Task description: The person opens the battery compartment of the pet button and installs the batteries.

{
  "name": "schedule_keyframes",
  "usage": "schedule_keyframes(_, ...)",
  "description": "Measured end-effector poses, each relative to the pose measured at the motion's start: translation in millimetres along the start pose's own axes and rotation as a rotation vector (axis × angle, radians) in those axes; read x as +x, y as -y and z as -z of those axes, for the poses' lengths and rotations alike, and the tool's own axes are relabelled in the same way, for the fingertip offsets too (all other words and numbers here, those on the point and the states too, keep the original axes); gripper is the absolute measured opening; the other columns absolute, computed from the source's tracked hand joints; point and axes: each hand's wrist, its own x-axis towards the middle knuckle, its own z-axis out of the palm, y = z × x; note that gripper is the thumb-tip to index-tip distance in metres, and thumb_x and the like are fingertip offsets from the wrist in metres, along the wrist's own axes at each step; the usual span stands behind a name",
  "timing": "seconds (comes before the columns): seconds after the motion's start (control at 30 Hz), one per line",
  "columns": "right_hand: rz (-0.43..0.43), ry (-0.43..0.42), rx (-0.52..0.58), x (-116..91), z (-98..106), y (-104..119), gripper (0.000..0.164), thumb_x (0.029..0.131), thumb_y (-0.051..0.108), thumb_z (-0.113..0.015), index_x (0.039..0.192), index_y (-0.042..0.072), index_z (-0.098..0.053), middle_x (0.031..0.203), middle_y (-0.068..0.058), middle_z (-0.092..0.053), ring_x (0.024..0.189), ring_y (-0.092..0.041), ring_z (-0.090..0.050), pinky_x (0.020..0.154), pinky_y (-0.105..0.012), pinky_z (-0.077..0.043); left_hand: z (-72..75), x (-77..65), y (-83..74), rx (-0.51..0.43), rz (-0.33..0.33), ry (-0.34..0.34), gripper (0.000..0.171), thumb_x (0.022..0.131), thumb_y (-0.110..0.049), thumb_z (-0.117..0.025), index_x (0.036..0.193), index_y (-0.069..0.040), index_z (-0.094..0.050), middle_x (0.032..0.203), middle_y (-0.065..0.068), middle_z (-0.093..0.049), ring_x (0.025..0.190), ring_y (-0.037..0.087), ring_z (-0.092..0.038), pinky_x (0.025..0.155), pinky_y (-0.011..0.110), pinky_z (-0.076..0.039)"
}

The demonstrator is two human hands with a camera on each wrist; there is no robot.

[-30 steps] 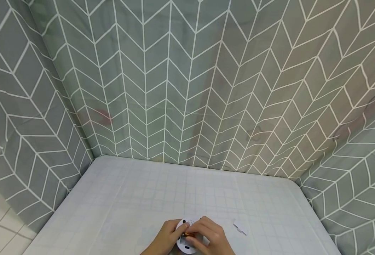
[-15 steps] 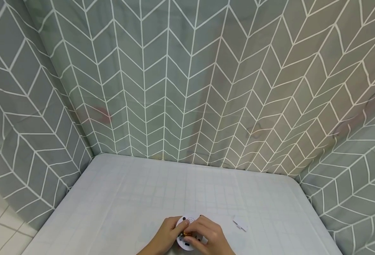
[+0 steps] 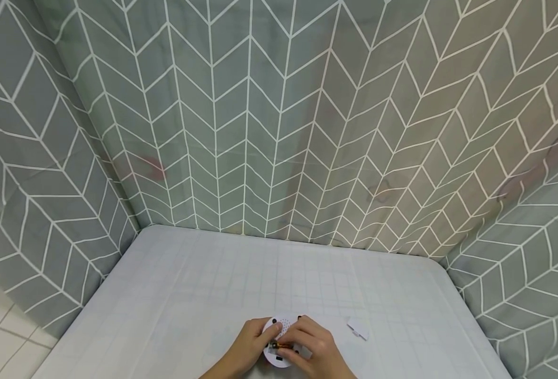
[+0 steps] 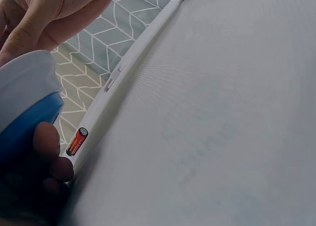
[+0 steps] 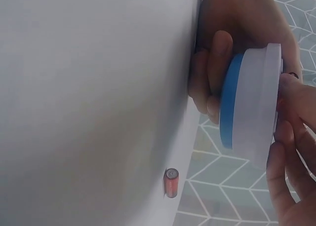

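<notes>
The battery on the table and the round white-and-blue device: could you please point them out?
Battery [image 4: 77, 142], left wrist view: middle of its side.
Round device [image 5: 255, 102], right wrist view: white side wall.

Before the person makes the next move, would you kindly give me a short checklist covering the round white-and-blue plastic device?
1. Round white-and-blue plastic device gripped by the left hand: ok.
2. Orange-and-black cylindrical battery pinched by the right hand: ok.
3. That battery fully seated: cannot tell, fingers partly cover it.
4. Battery ends facing the correct way: cannot tell, markings too small.
5. Loose red-and-black cylindrical battery in the device: not ok, it is on the white table.
6. Small flat white plastic cover off the device: ok, on the table.
</notes>
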Motion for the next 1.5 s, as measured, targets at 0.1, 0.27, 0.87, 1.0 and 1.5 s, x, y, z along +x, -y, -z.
schedule_keyframes(0.1,0.004,0.003,-0.001,-2,0,-2,0.014,0.089,0.012,-0.085,0.098,0.008,-0.075,0.094,-0.001,-0.068,0.079,-0.008,-0.058,0.078,-0.007,-0.045,0.0,-0.6,-0.6,-0.003,0.001,-0.002,0.035,0.110,-0.032,-0.052,0.100,-0.010,-0.077,0.084,-0.007,-0.074,0.072,0.000,-0.063,0.070,0.019,-0.050)
schedule_keyframes(0.27,0.004,0.015,0.002,-3,2,-2,0.016,0.087,0.010,-0.086,0.099,0.008,-0.075,0.094,-0.001,-0.068,0.079,-0.007,-0.059,0.079,-0.006,-0.045,-0.3,-1.7,-2.5,0.002,0.012,-0.006,0.034,0.110,-0.032,-0.052,0.100,-0.011,-0.077,0.085,-0.008,-0.073,0.075,-0.001,-0.062,0.073,0.019,-0.049)
schedule_keyframes(0.87,-0.194,0.095,0.007,-3,4,7,0.029,0.079,0.001,-0.090,0.102,0.013,-0.076,0.097,0.003,-0.069,0.087,-0.008,-0.063,0.081,-0.013,-0.051,3.4,0.2,3.7,0.098,-0.047,-0.029,0.032,0.109,-0.029,-0.054,0.099,-0.008,-0.076,0.088,-0.002,-0.074,0.076,0.001,-0.059,0.073,0.021,-0.050)
schedule_keyframes(1.0,-0.228,0.101,-0.011,-1,7,4,0.028,0.080,0.001,-0.090,0.101,0.014,-0.077,0.097,0.004,-0.069,0.085,-0.008,-0.062,0.078,-0.015,-0.051,3.9,6.1,1.8,0.085,-0.056,-0.020,0.031,0.110,-0.028,-0.054,0.099,-0.008,-0.075,0.087,0.000,-0.074,0.075,0.003,-0.060,0.073,0.022,-0.050)
schedule_keyframes(1.5,-0.206,0.090,-0.054,3,8,2,0.022,0.082,0.005,-0.089,0.098,0.013,-0.077,0.094,0.003,-0.068,0.082,-0.009,-0.062,0.077,-0.017,-0.052,5.1,11.2,-0.8,0.078,-0.049,-0.008,0.031,0.110,-0.027,-0.053,0.100,-0.008,-0.076,0.089,0.001,-0.076,0.076,0.002,-0.062,0.074,0.022,-0.052)
